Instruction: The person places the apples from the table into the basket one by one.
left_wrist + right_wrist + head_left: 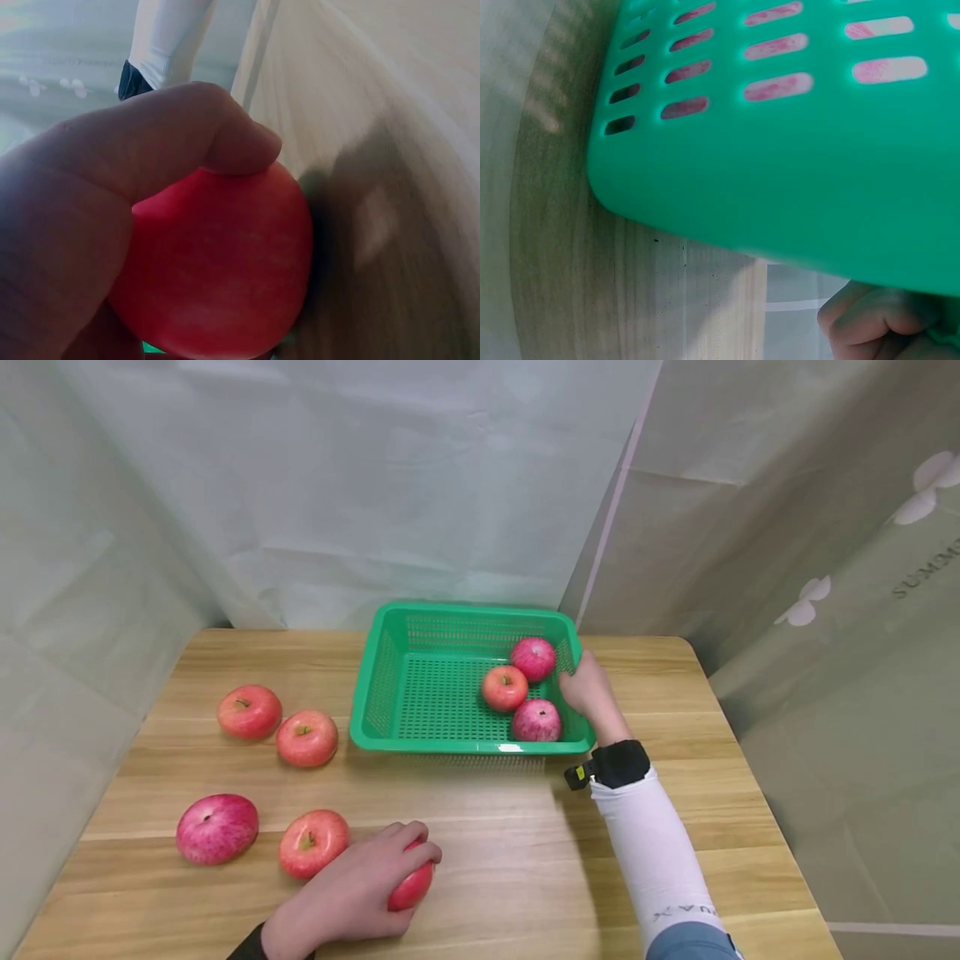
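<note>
Near the table's front, my left hand (348,889) grips a red apple (412,883) from above. In the left wrist view the thumb presses the side of this apple (225,262), close to the wooden surface. At the back stands a green plastic basket (472,747) with slotted walls. My right hand (591,693) holds its right rim, and curled fingers (877,319) show beside the basket wall in the right wrist view. Inside, toward the right end, lie an orange-red apple (505,687) and two darker pink apples, one behind (533,658) and one in front (537,722).
Left of the basket sit two red apples, one farther left (250,711) and one nearer it (307,737). Closer to the front are a pink apple (217,828) and another red apple (313,842) beside my left hand. Pale sheeting (450,485) hangs around the wooden table (495,827).
</note>
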A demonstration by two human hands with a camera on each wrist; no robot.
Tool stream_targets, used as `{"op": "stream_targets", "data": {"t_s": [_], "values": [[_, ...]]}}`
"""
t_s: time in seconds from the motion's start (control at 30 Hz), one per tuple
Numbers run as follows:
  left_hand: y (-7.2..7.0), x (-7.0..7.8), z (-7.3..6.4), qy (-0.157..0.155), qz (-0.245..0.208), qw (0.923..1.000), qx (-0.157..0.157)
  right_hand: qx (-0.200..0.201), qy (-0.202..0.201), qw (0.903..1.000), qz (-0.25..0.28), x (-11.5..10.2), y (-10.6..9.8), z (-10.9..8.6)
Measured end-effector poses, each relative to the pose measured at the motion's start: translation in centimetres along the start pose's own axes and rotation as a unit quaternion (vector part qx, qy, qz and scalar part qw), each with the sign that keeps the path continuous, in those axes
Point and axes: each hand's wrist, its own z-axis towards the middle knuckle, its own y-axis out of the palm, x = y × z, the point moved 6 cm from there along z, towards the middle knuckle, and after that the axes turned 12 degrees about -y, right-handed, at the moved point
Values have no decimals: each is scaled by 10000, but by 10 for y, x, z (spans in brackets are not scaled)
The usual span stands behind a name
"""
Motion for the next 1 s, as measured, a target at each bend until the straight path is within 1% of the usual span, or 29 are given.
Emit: {"op": "stream_targets", "data": {"t_s": [0.17,0.33,0.5,0.57,0.7,0.8,0.9,1.0], "values": [[0,-4,1,-189,-117,9995,-230,0,-5,10000,-14,0,-1,0],[-4,-6,2,-207,-8,9995,-250,28,-22,10000,-32,0,-2,0],[-11,-3,2,-173,59,9995,-264,30,-23,10000,-50,0,0,-1],[-15,0,2,-97,58,9997,-203,26,-18,10000,-50,-1,1,-1],[-26,8,3,135,35,9999,58,27,7,10000,-32,-1,0,-3],[-38,16,3,329,25,9992,232,21,20,10000,-30,-2,0,-3],[-51,23,5,535,-31,9981,301,6,17,10000,-29,-2,0,-3],[-64,28,9,643,-106,9972,369,-2,12,10000,2,-1,0,-3]]}}
